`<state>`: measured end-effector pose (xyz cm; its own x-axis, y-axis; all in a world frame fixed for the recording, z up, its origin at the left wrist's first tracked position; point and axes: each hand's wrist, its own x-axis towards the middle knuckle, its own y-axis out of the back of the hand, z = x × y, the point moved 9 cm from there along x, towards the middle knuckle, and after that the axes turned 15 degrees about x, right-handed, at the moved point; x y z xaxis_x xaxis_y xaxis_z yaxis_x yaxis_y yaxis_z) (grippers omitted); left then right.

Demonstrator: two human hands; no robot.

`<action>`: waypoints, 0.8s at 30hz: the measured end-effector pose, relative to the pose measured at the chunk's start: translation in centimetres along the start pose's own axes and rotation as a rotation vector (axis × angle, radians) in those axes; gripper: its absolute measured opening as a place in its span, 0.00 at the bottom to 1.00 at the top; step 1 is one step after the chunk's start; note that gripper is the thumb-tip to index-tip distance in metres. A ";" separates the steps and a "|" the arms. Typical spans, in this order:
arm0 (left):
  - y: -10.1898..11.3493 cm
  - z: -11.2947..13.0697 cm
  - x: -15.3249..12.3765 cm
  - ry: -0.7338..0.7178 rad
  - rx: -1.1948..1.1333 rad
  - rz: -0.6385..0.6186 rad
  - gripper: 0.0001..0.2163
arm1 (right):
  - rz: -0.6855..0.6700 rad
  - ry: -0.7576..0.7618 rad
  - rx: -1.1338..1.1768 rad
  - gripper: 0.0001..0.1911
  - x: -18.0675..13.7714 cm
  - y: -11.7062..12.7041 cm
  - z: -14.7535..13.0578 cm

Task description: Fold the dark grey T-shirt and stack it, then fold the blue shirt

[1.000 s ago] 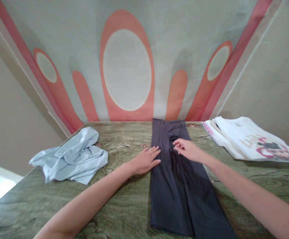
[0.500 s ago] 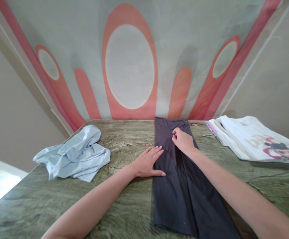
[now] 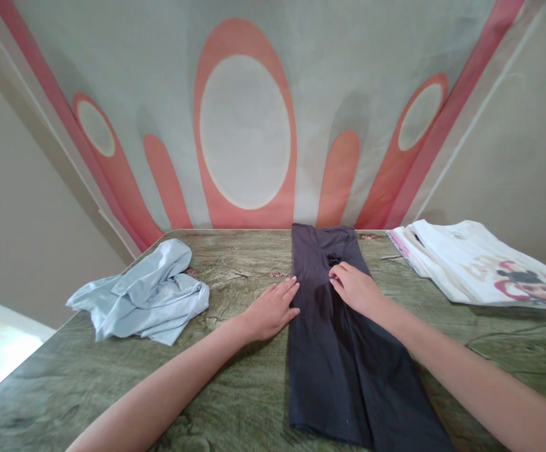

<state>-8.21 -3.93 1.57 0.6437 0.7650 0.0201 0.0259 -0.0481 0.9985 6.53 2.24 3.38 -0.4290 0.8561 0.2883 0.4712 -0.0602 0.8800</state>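
Observation:
A pair of dark trousers (image 3: pixel 315 351) lies lengthwise on the table, its waist end at the far edge and its two legs stretching toward me. My left hand (image 3: pixel 272 309) rests flat with fingers stretched out, the fingertips at the left border of the trousers. On the right, my right hand (image 3: pixel 352 285) has its fingers pinched together on the fabric near the crotch, where the cloth is bunched. Part of the right leg is hidden beneath my right forearm.
A crumpled light blue garment (image 3: pixel 145 295) lies at the left of the wood-patterned table (image 3: pixel 235 389). Several folded white clothes (image 3: pixel 471 263) are stacked at the far right, the top one printed with a cartoon. A wall with pink shapes (image 3: pixel 245 216) stands behind the table.
My right hand has moved slightly down along the trousers toward me. My left hand has slid a little left, its thumb now at the trousers' edge rather than over them.

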 end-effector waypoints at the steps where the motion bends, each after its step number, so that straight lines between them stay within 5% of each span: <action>1: -0.1 0.3 -0.4 -0.012 0.019 -0.005 0.24 | -0.011 0.070 0.019 0.08 -0.6 0.0 -0.8; 5: 0.3 1.9 -2.5 -0.055 0.066 -0.027 0.23 | -0.121 0.290 0.091 0.13 -3.3 -0.8 -3.4; 11: 1.9 1.7 -4.3 0.072 0.029 -0.049 0.12 | -0.115 0.244 0.126 0.10 -4.1 0.0 -3.5; 20: -0.7 -2.1 -1.3 0.479 -0.179 -0.090 0.14 | -0.174 0.299 0.284 0.09 -2.6 -1.2 -7.0; 24: -2.1 -2.8 -0.3 0.515 -0.256 -0.177 0.12 | -0.154 0.289 0.298 0.09 -2.7 -2.0 -6.7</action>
<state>-10.60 -2.29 -0.42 0.1917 0.9630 -0.1893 -0.1276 0.2157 0.9681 1.62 -3.34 3.39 -0.6897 0.6620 0.2935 0.5684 0.2438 0.7858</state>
